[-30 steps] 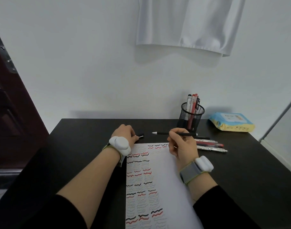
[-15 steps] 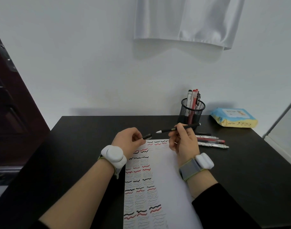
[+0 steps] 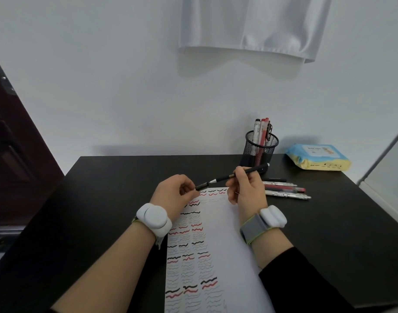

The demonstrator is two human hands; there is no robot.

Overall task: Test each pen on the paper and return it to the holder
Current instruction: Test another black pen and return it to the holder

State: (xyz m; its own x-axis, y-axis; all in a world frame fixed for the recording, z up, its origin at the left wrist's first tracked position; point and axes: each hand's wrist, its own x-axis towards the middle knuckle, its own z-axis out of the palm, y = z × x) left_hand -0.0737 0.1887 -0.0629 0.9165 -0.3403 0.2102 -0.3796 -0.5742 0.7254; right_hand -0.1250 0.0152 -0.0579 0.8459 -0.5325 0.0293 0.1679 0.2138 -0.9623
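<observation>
My right hand (image 3: 246,188) grips a black pen (image 3: 253,171) above the top edge of the paper (image 3: 227,256), its silver tip pointing left. My left hand (image 3: 175,195) pinches the pen's small black cap (image 3: 202,185), whose open end almost meets the tip. The white sheet lies on the desk between my arms, its left part covered with black and red wavy lines. The black mesh holder (image 3: 260,150) stands behind my right hand with several pens upright in it.
Several pens (image 3: 286,190) lie on the black desk (image 3: 107,199) just right of my right hand. A blue and yellow wipes pack (image 3: 317,157) sits at the back right. White cloth (image 3: 249,26) hangs on the wall above. A dark door (image 3: 15,143) is at left.
Both hands rose off the desk and came together. The left hand brought the cap rightwards until it nearly touches the pen's tip, and the pen tilted so its back end points up right.
</observation>
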